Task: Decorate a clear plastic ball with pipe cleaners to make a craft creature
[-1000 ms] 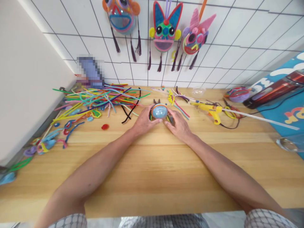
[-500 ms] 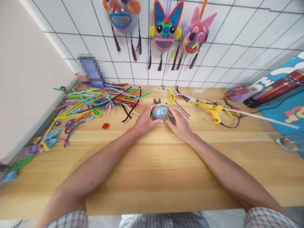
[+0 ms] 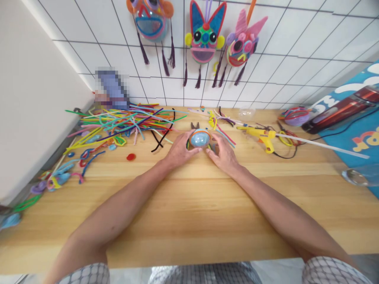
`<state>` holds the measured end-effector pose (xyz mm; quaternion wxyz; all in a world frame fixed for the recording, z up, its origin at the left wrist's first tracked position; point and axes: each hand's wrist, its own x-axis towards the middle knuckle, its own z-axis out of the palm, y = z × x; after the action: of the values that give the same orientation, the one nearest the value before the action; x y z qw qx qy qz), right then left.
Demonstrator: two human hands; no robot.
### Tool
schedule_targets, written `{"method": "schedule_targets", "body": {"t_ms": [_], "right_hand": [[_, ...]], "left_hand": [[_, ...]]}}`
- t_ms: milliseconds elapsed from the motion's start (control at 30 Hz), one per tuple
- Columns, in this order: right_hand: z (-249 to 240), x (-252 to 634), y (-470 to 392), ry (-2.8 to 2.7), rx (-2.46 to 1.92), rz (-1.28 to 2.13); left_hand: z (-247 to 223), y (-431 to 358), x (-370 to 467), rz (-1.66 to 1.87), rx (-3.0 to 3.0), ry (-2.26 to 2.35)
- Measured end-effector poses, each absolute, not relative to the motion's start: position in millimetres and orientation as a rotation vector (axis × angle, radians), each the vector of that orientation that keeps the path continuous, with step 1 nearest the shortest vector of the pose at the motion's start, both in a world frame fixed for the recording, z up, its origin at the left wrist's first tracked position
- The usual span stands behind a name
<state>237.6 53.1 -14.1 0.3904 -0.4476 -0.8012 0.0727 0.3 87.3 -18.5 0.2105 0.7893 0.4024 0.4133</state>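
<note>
A clear, pale blue dome [image 3: 199,139] with an orange strip along its upper edge is on the wooden table, between my hands. My left hand [image 3: 181,150] curls round its left side, thumb along the near edge. On the right side, my right hand [image 3: 222,154] has its fingers bent round the dome, with the thumb near its lower rim. Just behind the dome, the dark jaws of pliers [image 3: 194,126] stick out; their handles are mostly hidden.
Colourful pipe cleaners [image 3: 118,124] are heaped at the back left, with a red disc [image 3: 131,157] nearer. A yellow glue gun [image 3: 263,137], scissors and a red bottle [image 3: 340,109] are on the right. Decorated masks [image 3: 204,41] hang on the white grid wall.
The whole view has shifted very slightly. Both hands remain round the dome, and my right fingers look a little looser from it.
</note>
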Motion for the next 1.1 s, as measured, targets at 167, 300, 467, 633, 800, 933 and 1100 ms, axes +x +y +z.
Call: {"method": "schedule_targets", "body": {"t_ms": [167, 300, 467, 633, 800, 933, 1100], "right_hand": [[-10.6, 236.5, 51.7, -2.114, -1.096, 0.214], [-10.7, 237.2, 52.1, -2.115, -1.109, 0.247], [-11.6, 237.1, 52.9, -2.112, -1.121, 0.256], [-11.3, 237.2, 52.8, -2.097, -1.144, 0.287], [-11.5, 237.3, 52.6, -2.096, -1.161, 0.304], [-12.2, 237.2, 53.1, -2.095, -1.164, 0.297], [-11.8, 237.5, 53.5, -2.101, -1.149, 0.292]], "left_hand": [[-20.8, 90.2, -1.2, 1.141, 2.230, 1.097], [-21.8, 89.5, -0.8, 1.154, 2.180, 1.098], [-18.9, 86.3, 0.3, 1.158, 2.144, 1.071], [-17.5, 86.9, 0.2, 1.147, 2.131, 1.077], [-19.5, 88.2, -0.8, 1.145, 2.124, 1.069], [-19.2, 88.4, -0.5, 1.144, 2.125, 1.076], [-18.1, 87.8, 0.8, 1.165, 2.146, 1.068]]}}
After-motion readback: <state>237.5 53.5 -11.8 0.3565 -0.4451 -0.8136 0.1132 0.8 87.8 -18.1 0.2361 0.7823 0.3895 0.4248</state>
